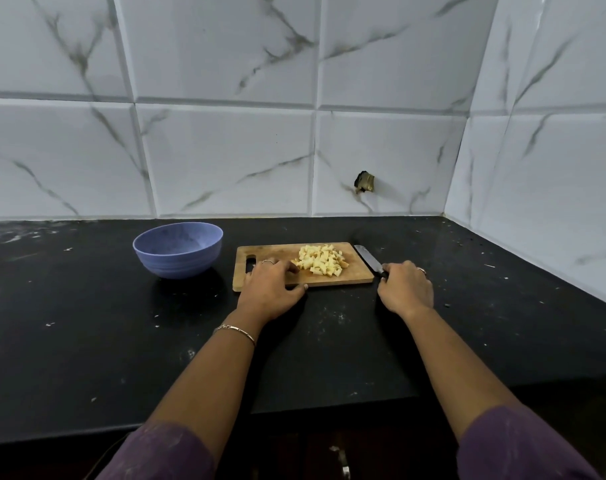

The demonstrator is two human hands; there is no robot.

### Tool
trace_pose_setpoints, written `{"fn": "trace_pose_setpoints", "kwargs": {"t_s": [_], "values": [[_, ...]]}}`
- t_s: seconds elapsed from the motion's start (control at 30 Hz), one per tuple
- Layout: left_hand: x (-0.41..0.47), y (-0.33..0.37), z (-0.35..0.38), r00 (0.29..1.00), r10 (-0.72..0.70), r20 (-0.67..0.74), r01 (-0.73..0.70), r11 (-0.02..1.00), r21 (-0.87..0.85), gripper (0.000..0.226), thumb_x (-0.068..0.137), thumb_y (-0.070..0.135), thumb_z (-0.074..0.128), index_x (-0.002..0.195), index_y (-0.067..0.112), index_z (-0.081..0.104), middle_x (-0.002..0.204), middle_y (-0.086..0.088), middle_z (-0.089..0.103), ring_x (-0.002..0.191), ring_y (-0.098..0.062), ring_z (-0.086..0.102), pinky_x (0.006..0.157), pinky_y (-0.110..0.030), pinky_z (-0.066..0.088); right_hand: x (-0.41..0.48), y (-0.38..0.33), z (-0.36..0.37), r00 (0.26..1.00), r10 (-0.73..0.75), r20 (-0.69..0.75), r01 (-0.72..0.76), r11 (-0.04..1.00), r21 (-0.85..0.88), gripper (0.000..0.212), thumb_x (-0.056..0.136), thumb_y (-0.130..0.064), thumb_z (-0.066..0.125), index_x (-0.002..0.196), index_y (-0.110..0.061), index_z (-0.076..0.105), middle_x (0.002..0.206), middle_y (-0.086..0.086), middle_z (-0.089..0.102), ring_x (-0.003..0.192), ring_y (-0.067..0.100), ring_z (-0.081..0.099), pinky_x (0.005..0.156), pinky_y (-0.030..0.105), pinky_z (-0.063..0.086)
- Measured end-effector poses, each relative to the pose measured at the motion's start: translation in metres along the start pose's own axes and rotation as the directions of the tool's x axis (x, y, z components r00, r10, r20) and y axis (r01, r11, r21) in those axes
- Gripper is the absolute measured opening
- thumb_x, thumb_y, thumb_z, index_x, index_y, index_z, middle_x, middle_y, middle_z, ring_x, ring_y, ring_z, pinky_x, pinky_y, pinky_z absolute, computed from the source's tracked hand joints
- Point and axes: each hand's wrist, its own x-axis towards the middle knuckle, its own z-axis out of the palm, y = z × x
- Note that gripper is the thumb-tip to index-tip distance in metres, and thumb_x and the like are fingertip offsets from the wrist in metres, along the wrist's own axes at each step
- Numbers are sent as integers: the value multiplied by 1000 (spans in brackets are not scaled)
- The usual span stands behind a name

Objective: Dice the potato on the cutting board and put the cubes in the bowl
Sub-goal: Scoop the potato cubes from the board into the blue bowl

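A pile of pale yellow potato cubes (pixel 320 260) lies on the right half of a wooden cutting board (pixel 277 252) on the black counter. My left hand (pixel 272 287) grips the board's near edge, thumb at the front, fingers on top close to the cubes. A knife (pixel 367 258) lies on the counter just right of the board, blade pointing away. My right hand (pixel 405 287) covers the knife's handle, fingers curled over it. A blue bowl (pixel 178 249) stands left of the board and looks empty.
The black counter (pixel 329 341) runs to a white marble-tiled wall behind and on the right. A small dark fitting (pixel 364 181) sticks out of the back wall. Pale specks are scattered over the counter.
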Motion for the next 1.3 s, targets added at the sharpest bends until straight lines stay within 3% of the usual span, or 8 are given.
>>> {"fn": "trace_pose_setpoints", "kwargs": {"t_s": [0.23,0.37,0.57,0.67,0.9,1.0,1.17,1.3], "values": [[8,3,3,998,-54,-12,53,993,-103,61,84,44,70,136,18,51,137,-6,53,129,-23,46,107,-41,42,1,-13,-3,981,-163,-107,174,979,104,57,99,-44,52,150,-22,42,141,8,44,129,26,42,106,40,39],[26,2,2,982,-177,61,186,955,-231,70,84,39,73,141,11,44,138,-9,53,127,-25,50,104,-42,45,14,-31,0,959,-284,12,274,936,221,76,94,-56,55,157,-26,26,157,6,26,144,29,26,116,43,27],[54,-6,-7,963,-252,93,268,925,-270,46,93,10,53,139,6,47,132,-9,58,123,-25,53,105,-31,41,42,-47,22,901,-372,223,310,912,267,111,81,-68,65,160,-26,-1,166,4,1,152,29,5,121,47,16],[64,-12,-5,960,-272,61,276,898,-342,42,90,0,52,132,5,54,124,-10,63,112,-19,59,93,-21,44,53,-51,32,891,-377,254,303,909,288,119,74,-74,67,160,-26,-1,166,2,-1,152,28,4,121,49,17],[67,-11,-2,952,-282,120,304,814,-494,38,79,0,78,112,6,61,102,-3,66,95,-14,65,78,-15,53,61,-55,39,854,-434,288,342,884,317,120,71,-77,66,160,-25,4,167,1,2,153,23,3,123,41,11],[74,-7,0,939,-313,139,339,789,-513,32,77,3,80,101,15,63,92,1,70,89,-13,68,83,-24,56,68,-61,39,830,-468,303,375,871,318,117,73,-76,66,160,-24,7,166,1,6,152,21,6,123,39,11],[78,-4,2,920,-351,175,391,789,-475,21,86,8,72,104,16,68,94,13,67,94,-3,64,86,-19,51,71,-66,37,807,-485,337,397,868,299,109,76,-76,62,159,-26,13,166,1,7,152,23,5,124,41,12],[81,-6,-1,897,-389,210,439,728,-526,20,93,5,62,100,24,66,102,7,71,101,-7,66,96,-32,52,76,-67,38,789,-483,381,399,873,282,107,76,-78,60,159,-32,10,167,3,3,153,27,1,123,45,13]]}}
